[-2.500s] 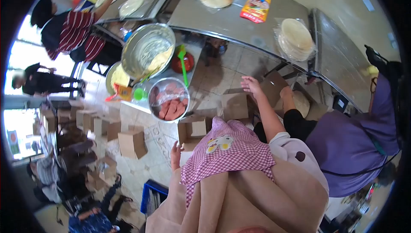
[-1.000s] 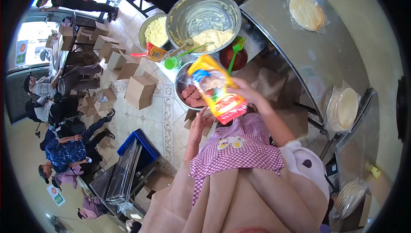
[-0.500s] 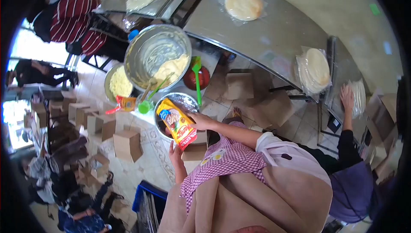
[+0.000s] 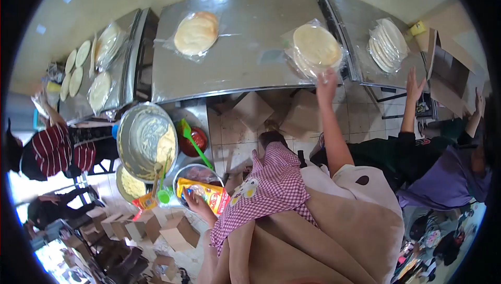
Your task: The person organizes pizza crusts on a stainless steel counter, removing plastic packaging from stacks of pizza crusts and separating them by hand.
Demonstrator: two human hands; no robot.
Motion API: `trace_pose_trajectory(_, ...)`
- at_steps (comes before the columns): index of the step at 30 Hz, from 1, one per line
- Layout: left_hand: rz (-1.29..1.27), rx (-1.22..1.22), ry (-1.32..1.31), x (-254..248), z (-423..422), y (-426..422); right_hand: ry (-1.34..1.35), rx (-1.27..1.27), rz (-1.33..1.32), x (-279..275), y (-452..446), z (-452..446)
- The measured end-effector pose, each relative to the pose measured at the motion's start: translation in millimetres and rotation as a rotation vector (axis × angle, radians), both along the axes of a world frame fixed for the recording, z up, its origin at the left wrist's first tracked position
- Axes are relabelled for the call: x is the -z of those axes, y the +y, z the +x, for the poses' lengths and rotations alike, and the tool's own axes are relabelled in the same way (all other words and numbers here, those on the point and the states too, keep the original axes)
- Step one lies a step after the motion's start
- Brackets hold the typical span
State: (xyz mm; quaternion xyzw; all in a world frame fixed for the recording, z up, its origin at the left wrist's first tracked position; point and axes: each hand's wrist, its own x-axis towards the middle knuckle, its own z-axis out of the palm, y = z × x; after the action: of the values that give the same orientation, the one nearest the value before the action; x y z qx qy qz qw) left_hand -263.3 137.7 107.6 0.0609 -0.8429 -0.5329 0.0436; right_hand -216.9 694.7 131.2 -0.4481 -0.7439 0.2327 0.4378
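Observation:
My left hand [image 4: 200, 207] grips the yellow and red pouch [image 4: 211, 196] over the metal bowl of pink meat [image 4: 201, 173]. Stretched forward over the steel table [image 4: 245, 49], my right hand [image 4: 326, 85] has its fingers apart at the near edge of a stack of round flatbreads in plastic [image 4: 316, 45]. Another wrapped flatbread [image 4: 196, 33] lies on the same table at its left part. Beside the meat bowl are a large bowl of cream [image 4: 166, 146], a bowl of red sauce [image 4: 193, 142] with a green spatula [image 4: 196, 144], and a bowl of grated cheese [image 4: 131, 184].
A co-worker in a striped shirt [image 4: 49, 151] reaches over the left table [image 4: 117, 39]. On the right, other people's hands [image 4: 415, 87] are near a flatbread stack [image 4: 387, 46] and an open carton [image 4: 446, 73]. More cartons [image 4: 180, 231] stand on the floor.
The pouch, lifted from the table earlier, has passed from my right hand to my left. My right hand has moved out to the flatbread stack, and the view has turned toward the tables.

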Motion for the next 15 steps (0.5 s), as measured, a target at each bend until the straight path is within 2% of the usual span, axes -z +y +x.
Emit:
trace_pose_trajectory(1,0.059,0.054,0.024,-3.0,-20.7,32.2,0.026,0.12,0.017,17.3,41.5,11.1)
trace_pose_trajectory(3,0.103,0.223,0.07,-12.4,-59.8,107.2,0.126,0.262,-0.293,97.8,134.0,37.7)
trace_pose_trajectory(5,0.136,0.463,0.022,-28.5,-94.3,192.5,0.232,0.211,-0.647,80.2,155.9,45.0)
trace_pose_trajectory(6,0.183,0.586,-0.055,-33.6,-107.6,235.8,0.37,0.227,-0.81,56.2,142.8,35.5)
trace_pose_trajectory(7,0.163,0.707,-0.002,-33.7,-119.4,280.3,0.514,0.238,-0.968,39.5,138.3,25.8)
trace_pose_trajectory(9,0.057,0.926,0.13,-43.3,-137.1,363.8,0.551,0.397,-1.187,79.2,162.9,21.4)
trace_pose_trajectory(10,-0.026,1.027,0.215,-53.7,-143.9,403.3,0.556,0.371,-1.221,78.8,169.0,18.2)
trace_pose_trajectory(12,-0.011,1.083,0.134,-57.6,-149.0,469.3,0.564,0.318,-1.286,70.5,167.9,15.6)
trace_pose_trajectory(15,-0.026,1.132,0.165,-34.5,-162.3,539.0,0.526,0.186,-1.356,31.4,162.5,21.0)
